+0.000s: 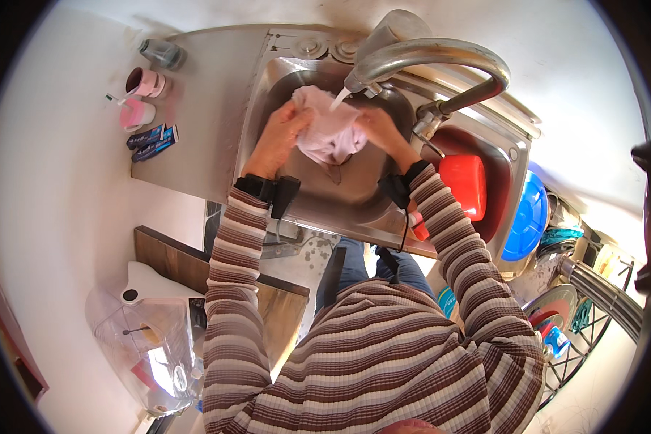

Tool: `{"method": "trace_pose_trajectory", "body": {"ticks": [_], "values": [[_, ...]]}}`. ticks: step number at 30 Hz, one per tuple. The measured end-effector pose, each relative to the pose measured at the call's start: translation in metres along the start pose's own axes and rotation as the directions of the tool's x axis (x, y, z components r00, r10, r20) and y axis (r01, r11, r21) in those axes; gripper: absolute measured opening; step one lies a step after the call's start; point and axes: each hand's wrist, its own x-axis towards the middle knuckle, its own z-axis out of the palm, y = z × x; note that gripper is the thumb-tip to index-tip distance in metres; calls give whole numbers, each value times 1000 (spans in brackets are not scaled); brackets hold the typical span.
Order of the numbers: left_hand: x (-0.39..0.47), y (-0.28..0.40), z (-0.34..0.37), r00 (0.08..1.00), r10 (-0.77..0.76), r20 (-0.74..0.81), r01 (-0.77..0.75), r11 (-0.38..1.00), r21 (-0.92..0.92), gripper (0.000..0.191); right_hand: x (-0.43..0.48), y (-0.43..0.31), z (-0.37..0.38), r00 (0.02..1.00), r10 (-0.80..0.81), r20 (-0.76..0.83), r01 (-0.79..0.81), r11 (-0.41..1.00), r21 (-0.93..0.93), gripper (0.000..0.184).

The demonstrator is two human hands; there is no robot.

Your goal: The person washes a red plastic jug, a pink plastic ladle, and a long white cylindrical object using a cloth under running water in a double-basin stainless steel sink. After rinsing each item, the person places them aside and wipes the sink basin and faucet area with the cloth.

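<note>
A wet pale pink cloth (331, 135) hangs between my two hands over the left basin of a stainless steel sink (352, 198). Its lower end droops to a point near the basin floor. My left hand (285, 135) grips the cloth's left edge, thumb on top. On the other side my right hand (380, 130) pinches its right edge, fingertips partly hidden by the cloth. Water (338, 101) runs onto the upper part of the cloth from the curved metal faucet (439, 51). Both wrists wear black straps with small black devices.
In the right basin sits a red plastic container (464, 184). A blue lid or basin (527, 217) stands beyond it. Toothpaste tubes or boxes (154, 144), pink cups (146, 84) and a glass jar (163, 53) line the counter's left end. A wooden board (282, 314) lies lower left.
</note>
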Motion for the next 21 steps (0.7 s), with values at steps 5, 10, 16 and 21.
{"method": "trace_pose_trajectory", "body": {"ticks": [5, 10, 16, 21], "values": [[-10, -21, -39, 918, -316, -240, 290, 947, -135, 39, -6, -30, -2, 998, 47, 37, -58, 647, 761, 21], [3, -77, -6, 897, -418, 144, 411, 668, -621, 48, -21, -76, 48, 985, -116, 129, -23, 649, 760, 21], [8, -105, 29, 951, 47, -307, -142, 945, -295, 33, -4, -68, 79, 987, 30, -160, 10, 970, 242, 22], [8, -85, 35, 880, 43, -474, 75, 971, 227, 25, 48, -14, 53, 897, -249, -365, 83, 906, -415, 21]]}}
